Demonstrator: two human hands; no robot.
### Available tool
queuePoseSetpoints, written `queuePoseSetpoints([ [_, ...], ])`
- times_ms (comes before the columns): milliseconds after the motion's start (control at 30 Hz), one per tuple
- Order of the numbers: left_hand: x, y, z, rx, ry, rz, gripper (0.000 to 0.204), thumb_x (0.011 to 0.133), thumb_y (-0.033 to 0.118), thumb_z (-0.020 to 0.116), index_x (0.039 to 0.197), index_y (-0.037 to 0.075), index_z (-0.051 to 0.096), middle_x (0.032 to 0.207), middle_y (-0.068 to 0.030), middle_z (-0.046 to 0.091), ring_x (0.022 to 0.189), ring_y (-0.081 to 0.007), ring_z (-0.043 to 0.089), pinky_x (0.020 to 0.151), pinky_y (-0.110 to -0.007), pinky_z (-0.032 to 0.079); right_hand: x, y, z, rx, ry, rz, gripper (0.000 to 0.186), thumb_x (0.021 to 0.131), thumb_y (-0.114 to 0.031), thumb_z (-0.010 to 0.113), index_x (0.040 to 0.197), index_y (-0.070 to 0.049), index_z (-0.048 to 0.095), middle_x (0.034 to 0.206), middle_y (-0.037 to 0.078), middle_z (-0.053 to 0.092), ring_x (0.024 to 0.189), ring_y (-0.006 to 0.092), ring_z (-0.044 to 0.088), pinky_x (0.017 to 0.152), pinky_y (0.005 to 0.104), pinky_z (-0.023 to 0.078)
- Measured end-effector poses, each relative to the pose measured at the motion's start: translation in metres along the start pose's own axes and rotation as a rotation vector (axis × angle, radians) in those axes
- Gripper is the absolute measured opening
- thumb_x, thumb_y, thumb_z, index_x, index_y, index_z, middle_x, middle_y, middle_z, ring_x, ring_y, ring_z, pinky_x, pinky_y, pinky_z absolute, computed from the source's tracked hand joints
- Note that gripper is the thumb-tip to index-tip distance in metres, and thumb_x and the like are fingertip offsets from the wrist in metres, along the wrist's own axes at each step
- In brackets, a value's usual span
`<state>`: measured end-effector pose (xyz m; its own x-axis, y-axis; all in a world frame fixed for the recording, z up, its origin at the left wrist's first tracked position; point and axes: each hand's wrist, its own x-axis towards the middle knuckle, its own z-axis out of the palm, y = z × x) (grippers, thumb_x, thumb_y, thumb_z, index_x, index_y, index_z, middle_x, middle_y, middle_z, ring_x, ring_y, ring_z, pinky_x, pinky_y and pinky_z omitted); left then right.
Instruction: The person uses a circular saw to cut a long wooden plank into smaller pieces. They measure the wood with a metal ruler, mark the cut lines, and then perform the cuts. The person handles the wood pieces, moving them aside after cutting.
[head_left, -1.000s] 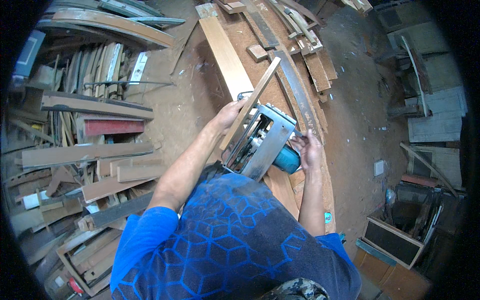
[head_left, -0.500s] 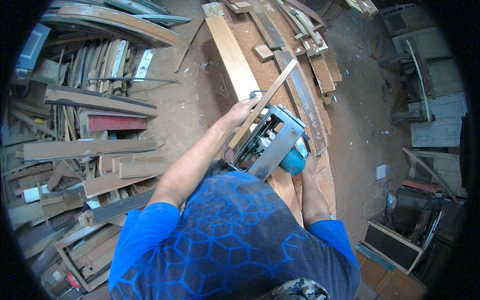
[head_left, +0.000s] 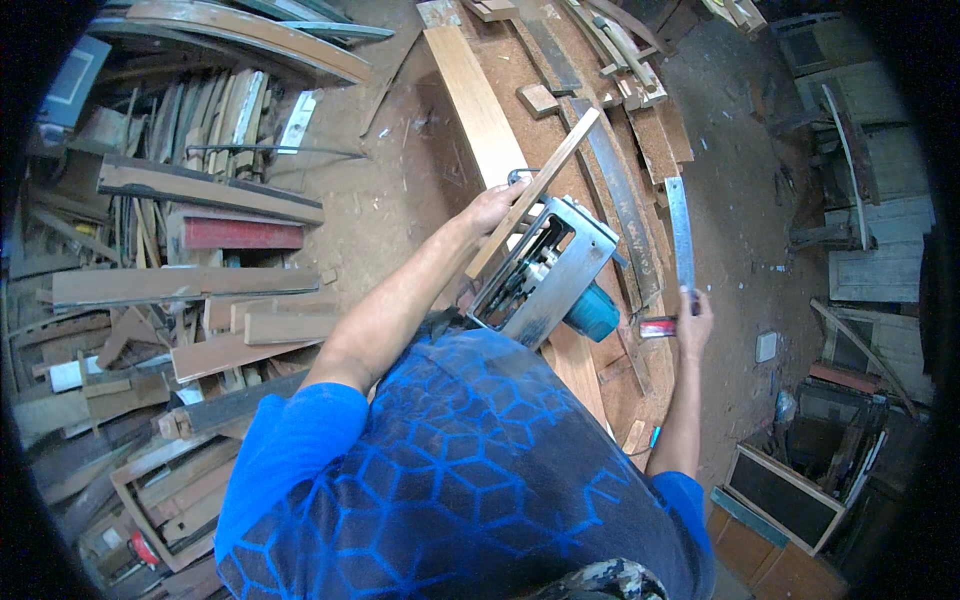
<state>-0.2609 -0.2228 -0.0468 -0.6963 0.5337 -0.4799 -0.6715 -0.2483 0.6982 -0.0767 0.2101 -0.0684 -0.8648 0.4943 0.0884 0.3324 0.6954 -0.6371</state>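
My left hand is closed at the upper left of a teal circular saw, near its handle and a narrow wooden strip lying diagonally along the saw. The saw's metal base plate faces up at me. My right hand grips a try square, its steel blade pointing away from me and its red-and-dark stock to the left. Beneath the saw a pale plank runs away across a brown board bench.
Stacks of offcuts and long curved pieces fill the left. More wood blocks and slats lie on the bench. Old panels and a framed dark board stand along the right, beside the dusty floor.
My right hand has come out from beside the saw, moving right, with the try square now raised upright in view. The saw and my left hand shifted slightly right.
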Motion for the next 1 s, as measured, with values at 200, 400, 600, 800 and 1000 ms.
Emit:
queuePoseSetpoints([
  [200,-0.005,0.004,0.015,-0.029,0.005,0.029,0.044,0.111,0.039,0.041,0.124,0.003,0.062,0.108,-0.0139,0.068,0.089,-0.0252,0.072,0.076,-0.038,0.062,-0.019,-0.125,-0.063,0.186,-0.307,0.043,0.029,0.096,-0.027,0.074,0.099,0.002,0.076,0.086,0.004,0.073,0.080,0.0095,0.064,0.074,0.0271,0.051],
  [400,-0.012,0.001,0.014,0.005,0.035,0.062,0.044,0.112,0.038,0.040,0.126,0.002,0.061,0.106,-0.0130,0.069,0.090,-0.0229,0.072,0.077,-0.037,0.062,-0.041,-0.154,-0.042,0.071,-0.504,0.069,0.036,0.091,-0.033,0.078,0.098,0.002,0.078,0.083,0.009,0.076,0.077,0.0128,0.067,0.071,0.0292,0.052],
  [600,-0.012,0.001,0.011,0.005,0.030,0.047,0.042,0.111,0.038,0.041,0.124,0.003,0.061,0.100,-0.0126,0.069,0.084,-0.0198,0.070,0.074,-0.035,0.063,-0.051,-0.145,-0.024,0.048,-0.517,0.024,0.039,0.089,-0.040,0.079,0.100,-0.003,0.080,0.079,0.009,0.075,0.073,0.0134,0.067,0.069,0.0309,0.052],
  [800,-0.018,0.004,0.015,-0.049,0.064,0.008,0.043,0.111,0.039,0.041,0.123,0.003,0.061,0.097,-0.0136,0.070,0.078,-0.0208,0.072,0.064,-0.034,0.064,-0.059,-0.151,-0.017,0.027,-0.524,0.031,0.041,0.089,-0.043,0.078,0.102,-0.004,0.079,0.078,0.009,0.075,0.072,0.0150,0.068,0.068,0.0325,0.052],
  [1000,-0.015,-0.001,0.010,-0.103,0.001,0.026,0.045,0.111,0.040,0.042,0.123,0.001,0.060,0.097,-0.0163,0.071,0.078,-0.0216,0.073,0.065,-0.034,0.065,-0.062,-0.152,-0.016,-0.001,-0.508,0.014,0.041,0.089,-0.044,0.077,0.101,-0.005,0.080,0.076,0.010,0.074,0.069,0.0167,0.068,0.067,0.0333,0.052],
])
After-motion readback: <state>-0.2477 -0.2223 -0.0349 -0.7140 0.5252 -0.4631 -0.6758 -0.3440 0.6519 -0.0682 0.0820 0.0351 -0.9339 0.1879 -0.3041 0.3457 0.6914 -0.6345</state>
